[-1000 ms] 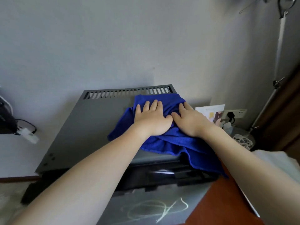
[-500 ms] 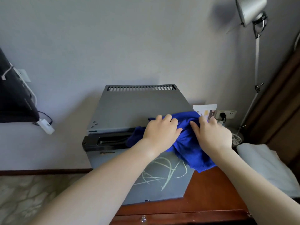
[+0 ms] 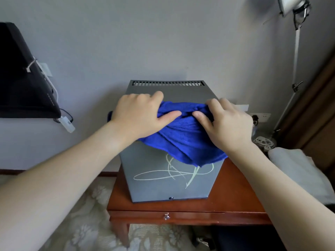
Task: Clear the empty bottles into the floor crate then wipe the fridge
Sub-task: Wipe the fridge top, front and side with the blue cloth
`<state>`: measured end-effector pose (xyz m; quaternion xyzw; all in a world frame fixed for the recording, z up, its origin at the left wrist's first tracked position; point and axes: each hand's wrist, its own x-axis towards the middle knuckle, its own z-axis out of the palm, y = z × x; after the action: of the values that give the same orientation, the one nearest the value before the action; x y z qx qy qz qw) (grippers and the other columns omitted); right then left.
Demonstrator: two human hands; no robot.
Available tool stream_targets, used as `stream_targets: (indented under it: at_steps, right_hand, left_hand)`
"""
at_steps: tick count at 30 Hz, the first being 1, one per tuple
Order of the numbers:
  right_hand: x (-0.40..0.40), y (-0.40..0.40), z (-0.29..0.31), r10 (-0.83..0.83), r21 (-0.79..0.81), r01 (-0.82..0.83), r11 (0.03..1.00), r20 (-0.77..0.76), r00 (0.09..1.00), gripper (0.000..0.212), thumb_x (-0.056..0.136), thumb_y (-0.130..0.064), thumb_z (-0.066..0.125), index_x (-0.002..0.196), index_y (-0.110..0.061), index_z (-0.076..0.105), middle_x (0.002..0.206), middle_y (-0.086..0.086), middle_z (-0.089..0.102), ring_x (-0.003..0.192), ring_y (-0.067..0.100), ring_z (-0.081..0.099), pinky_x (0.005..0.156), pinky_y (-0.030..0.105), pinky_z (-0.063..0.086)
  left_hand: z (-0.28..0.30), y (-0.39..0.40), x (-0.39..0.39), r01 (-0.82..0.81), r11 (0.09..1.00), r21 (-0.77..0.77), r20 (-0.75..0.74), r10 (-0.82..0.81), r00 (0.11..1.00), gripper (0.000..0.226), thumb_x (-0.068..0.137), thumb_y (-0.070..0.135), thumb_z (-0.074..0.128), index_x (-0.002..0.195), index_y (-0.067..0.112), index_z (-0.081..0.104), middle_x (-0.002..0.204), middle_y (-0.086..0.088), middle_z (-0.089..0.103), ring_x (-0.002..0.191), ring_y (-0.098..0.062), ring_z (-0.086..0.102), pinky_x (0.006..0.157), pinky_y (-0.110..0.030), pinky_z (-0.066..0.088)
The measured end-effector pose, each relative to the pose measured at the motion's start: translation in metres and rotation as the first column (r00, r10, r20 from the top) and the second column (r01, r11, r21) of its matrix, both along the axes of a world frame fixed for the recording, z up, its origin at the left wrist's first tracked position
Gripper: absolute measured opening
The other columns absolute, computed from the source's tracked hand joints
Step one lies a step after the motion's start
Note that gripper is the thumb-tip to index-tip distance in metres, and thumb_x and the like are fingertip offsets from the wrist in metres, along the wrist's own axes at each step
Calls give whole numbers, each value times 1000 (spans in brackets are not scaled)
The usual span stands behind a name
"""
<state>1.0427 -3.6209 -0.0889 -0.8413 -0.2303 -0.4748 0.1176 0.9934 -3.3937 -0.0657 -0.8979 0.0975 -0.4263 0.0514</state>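
A small grey fridge point(image 3: 168, 182) with a pale scribble on its door stands on a wooden side table point(image 3: 235, 196). A blue cloth point(image 3: 183, 138) lies bunched over the fridge's front top edge and hangs down onto the door. My left hand point(image 3: 137, 116) grips the cloth's left part, thumb pressed into the folds. My right hand point(image 3: 226, 124) grips its right part in the same way. The two thumbs nearly meet over the cloth. No bottles or crate are in view.
A black monitor point(image 3: 21, 78) with a white cable hangs on the wall at left. A floor lamp point(image 3: 295, 51) stands at right, with a wall socket point(image 3: 261, 117) and coiled white cable point(image 3: 264, 142) behind the table. A white bed edge point(image 3: 299, 171) lies at right. Patterned carpet point(image 3: 87, 223) covers the floor.
Both hands have pulled the blue cloth from the back of the fridge top to its front edge and now bunch it there. The view has drawn back, showing the fridge door and table.
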Motion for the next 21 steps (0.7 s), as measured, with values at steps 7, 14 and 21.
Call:
stream_targets:
  at_steps: [7,14,21]
  right_hand:
    - [-10,63,-30,136,90,-128,988,-83,987,55,92,-61,44,90,-9,61,84,14,54,68,33,54,53,31,32]
    - [15,103,-99,213,141,-213,967,12,977,44,93,-50,53,99,-7,58,93,21,56,77,36,51,67,42,41]
    - [29,124,-131,28,206,-75,976,222,975,27,95,-43,52,111,-22,50,116,5,38,105,27,39,80,45,32]
  left_hand:
    - [-32,53,-31,-173,985,24,91,170,981,57,92,61,41,74,10,57,56,-8,59,51,-33,61,47,-27,30]
    - [-104,76,-24,-323,939,115,212,295,932,47,99,53,47,79,12,59,70,-6,56,63,-29,59,51,-36,46]
    - [-149,78,4,-285,946,-152,210,313,926,38,83,43,63,109,15,57,113,-15,65,97,-31,45,77,-47,42]
